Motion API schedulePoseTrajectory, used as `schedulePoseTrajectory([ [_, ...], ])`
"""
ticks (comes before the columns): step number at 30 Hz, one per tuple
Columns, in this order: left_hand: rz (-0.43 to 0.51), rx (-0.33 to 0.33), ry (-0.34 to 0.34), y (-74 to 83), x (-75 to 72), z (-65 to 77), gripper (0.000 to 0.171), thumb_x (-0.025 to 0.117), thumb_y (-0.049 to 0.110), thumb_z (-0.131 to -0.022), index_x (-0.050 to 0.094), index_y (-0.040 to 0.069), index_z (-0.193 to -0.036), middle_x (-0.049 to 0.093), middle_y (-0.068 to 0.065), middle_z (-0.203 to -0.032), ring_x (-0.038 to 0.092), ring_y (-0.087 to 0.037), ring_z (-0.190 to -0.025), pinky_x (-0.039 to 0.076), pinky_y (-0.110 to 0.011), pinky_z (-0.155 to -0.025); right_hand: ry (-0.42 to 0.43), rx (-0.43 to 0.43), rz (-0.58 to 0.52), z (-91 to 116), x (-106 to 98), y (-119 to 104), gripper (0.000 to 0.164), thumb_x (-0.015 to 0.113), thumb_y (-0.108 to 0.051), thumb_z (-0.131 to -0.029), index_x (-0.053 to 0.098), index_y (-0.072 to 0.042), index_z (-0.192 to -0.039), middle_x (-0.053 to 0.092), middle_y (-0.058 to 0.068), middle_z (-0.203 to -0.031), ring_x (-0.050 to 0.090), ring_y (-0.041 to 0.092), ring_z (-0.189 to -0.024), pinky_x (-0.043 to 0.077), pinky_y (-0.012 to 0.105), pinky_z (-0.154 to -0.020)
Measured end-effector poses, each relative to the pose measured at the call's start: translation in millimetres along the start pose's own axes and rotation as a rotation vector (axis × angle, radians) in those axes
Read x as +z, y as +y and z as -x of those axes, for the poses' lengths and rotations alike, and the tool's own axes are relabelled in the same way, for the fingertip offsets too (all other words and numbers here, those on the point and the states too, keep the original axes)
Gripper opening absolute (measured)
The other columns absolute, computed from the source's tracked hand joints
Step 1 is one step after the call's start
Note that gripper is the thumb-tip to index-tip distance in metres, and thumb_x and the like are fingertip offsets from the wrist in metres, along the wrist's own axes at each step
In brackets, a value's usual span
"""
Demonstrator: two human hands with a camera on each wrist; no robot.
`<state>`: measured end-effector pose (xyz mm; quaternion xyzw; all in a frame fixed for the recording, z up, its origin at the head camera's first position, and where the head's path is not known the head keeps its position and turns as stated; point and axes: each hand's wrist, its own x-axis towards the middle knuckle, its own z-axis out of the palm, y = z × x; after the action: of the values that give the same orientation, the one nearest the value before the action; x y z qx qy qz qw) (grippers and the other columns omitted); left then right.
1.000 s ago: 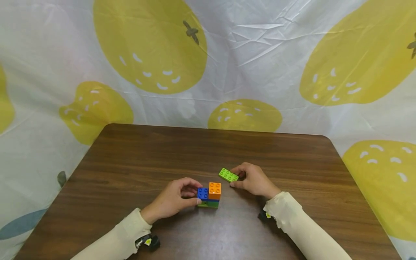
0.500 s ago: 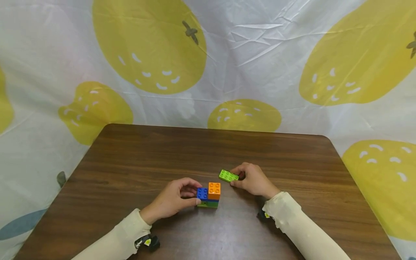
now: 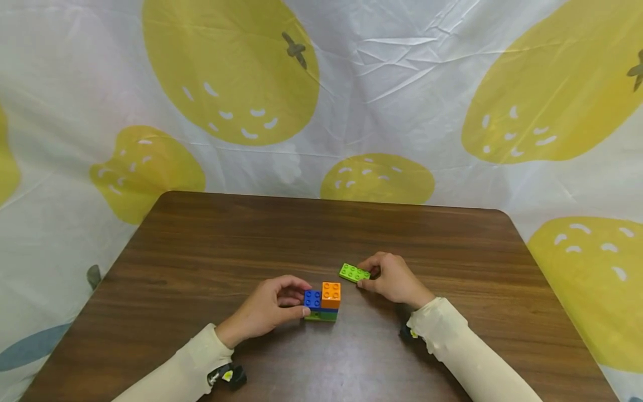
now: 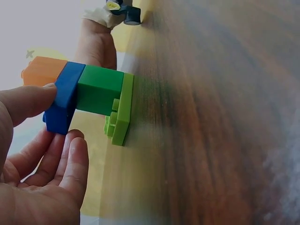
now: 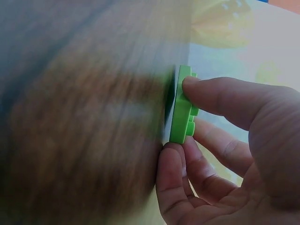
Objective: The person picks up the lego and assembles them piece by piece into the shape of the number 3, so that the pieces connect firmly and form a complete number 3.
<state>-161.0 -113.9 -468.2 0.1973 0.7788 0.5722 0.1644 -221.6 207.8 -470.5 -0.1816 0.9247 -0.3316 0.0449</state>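
My left hand (image 3: 263, 307) pinches the blue brick (image 4: 64, 101) of a small stack, thumb on its near side and fingertips at the opposite side. On the blue brick sits a square orange brick (image 3: 331, 295); under it are a dark green brick (image 4: 101, 89) and, lowest, a thin lime plate (image 4: 123, 110) on the table. To the right and a bit farther back, my right hand (image 3: 394, 279) holds a second flat lime brick (image 3: 354, 272), studs up, by its right end between thumb and fingers. In the right wrist view, a dark gap shows between this brick and the tabletop.
The brown wooden table (image 3: 241, 234) has rounded far corners. Behind it hangs a white cloth (image 3: 382, 111) printed with yellow fruit. A wrist camera (image 3: 228, 375) is strapped at the left sleeve's cuff.
The lime brick in my right hand has turned slightly, more level across the view, and shifted a touch right and nearer. My left hand and the stack hold almost still.
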Motion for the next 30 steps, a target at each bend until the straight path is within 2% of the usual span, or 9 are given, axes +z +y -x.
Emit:
schedulePoseTrajectory([
  [12, 0.031, -0.008, 0.011, 0.3, 0.7, 0.7, 0.039, 0.082, 0.012, -0.094, 0.068, 0.001, -0.128, 0.07, -0.016, -0.127, 0.07, -0.025, -0.111, 0.06, -0.025, -0.094, 0.013, -0.003, 0.01, 1.1, 0.0, 0.5, 0.026, 0.09, -0.017, -0.082, 0.083, -0.011, -0.107, 0.073, 0.0, -0.093, 0.061, 0.012, -0.08, 0.05, 0.026, -0.068],
  [30, 0.0, -0.002, 0.004, -0.4, -2.3, 1.2, 0.037, 0.081, 0.017, -0.095, 0.069, 0.003, -0.127, 0.07, -0.015, -0.127, 0.07, -0.024, -0.111, 0.061, -0.026, -0.095, 0.018, -0.002, -0.023, 5.1, -5.2, -4.1, 0.028, 0.088, -0.018, -0.085, 0.081, -0.008, -0.11, 0.074, 0.004, -0.1, 0.065, 0.014, -0.084, 0.053, 0.025, -0.071],
])
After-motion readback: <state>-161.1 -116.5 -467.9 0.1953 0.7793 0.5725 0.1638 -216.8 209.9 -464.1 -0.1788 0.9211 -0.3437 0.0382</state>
